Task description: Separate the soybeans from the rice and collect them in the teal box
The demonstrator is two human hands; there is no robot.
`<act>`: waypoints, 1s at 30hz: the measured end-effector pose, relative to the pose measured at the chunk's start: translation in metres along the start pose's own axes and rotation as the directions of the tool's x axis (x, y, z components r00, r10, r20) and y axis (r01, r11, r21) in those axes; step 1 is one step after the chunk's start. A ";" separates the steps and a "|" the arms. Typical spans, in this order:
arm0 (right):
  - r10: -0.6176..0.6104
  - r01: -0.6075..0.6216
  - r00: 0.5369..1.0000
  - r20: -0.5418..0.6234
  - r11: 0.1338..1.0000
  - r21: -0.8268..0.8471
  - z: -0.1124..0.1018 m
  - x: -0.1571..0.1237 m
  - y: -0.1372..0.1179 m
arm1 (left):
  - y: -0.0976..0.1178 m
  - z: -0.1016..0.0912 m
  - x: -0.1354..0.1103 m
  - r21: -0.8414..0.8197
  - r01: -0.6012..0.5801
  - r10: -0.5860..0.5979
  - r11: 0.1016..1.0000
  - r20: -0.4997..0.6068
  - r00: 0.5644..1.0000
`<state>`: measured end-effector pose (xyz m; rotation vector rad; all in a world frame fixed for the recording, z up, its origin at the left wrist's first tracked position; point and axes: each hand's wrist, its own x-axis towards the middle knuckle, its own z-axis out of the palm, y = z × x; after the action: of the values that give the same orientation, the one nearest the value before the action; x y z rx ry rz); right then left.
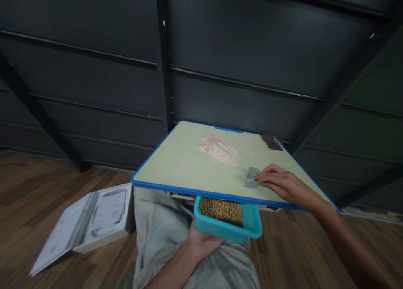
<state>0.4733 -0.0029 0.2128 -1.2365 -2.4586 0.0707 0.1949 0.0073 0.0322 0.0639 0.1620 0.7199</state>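
My left hand (201,242) holds a teal plastic tray (250,226) of yellow-brown beans (221,210) from below, just under the near edge of a pale green board with a blue rim (163,192). My right hand (285,184) lies on the board near its right front. Its fingers press on a small grey flat scraper-like piece (252,177). A patch of pale powder with a few beans (219,149) is spread further back on the board.
An open white box (91,219) lies on the wooden floor at the left. My legs in light trousers (157,230) are under the board. A dark panelled wall (239,62) with slanted black beams stands close behind. A small dark object (272,141) sits at the board's far right corner.
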 end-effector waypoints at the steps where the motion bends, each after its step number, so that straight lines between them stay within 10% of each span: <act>1: -0.001 0.001 1.000 0.009 1.000 -0.021 0.002 0.002 0.000 | 0.000 -0.001 0.000 -0.001 0.007 -0.007 1.000 0.002 1.000; 22: -0.112 0.121 0.992 0.059 0.975 -0.185 0.022 0.158 0.036 | -0.001 -0.011 0.003 0.034 -0.009 0.004 0.999 0.154 0.988; 30: -0.125 0.121 0.991 -0.042 0.989 -0.088 0.030 0.175 0.031 | 0.002 -0.005 0.002 0.048 -0.017 0.012 0.999 0.106 0.994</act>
<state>0.3921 0.1565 0.2340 -1.1036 -2.5134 -0.0976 0.1941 0.0101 0.0267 0.1494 0.0773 0.7253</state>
